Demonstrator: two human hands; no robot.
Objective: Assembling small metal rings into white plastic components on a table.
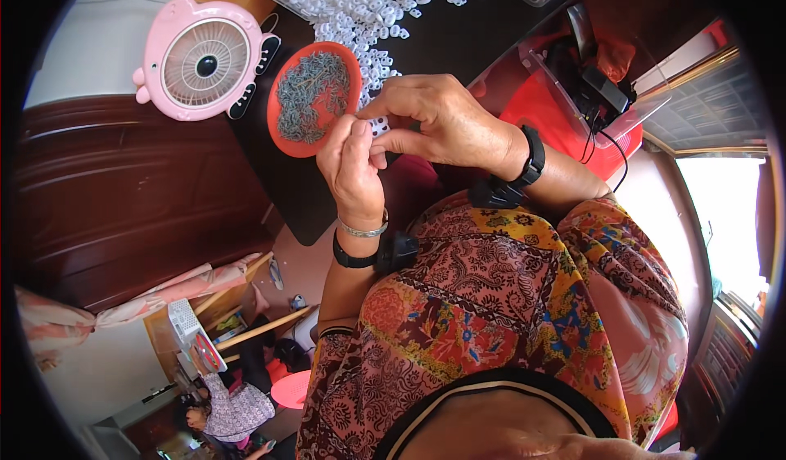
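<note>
Both hands meet in front of me at a small white plastic piece (379, 126) with dark spots or holes. My left hand (354, 169) is closed, its fingertips pressed at the near-left side of that piece. From the right, my right hand (446, 124) pinches the same piece between thumb and curled fingers. The fingers cover part of it. Just left of the hands sits an orange-red bowl (355, 77) holding many thin grey-blue bits (304, 92), too small to name. Beyond the hands a large pile of white plastic pieces (352, 2) spreads over the dark table (458, 47).
A pink animal-shaped fan (206, 65) stands left of the bowl. A clear plastic box (565, 83) with black items and cables sits at the right, above something red (532, 116). At the lower left are another person (237, 411) and a pink stool (291, 389).
</note>
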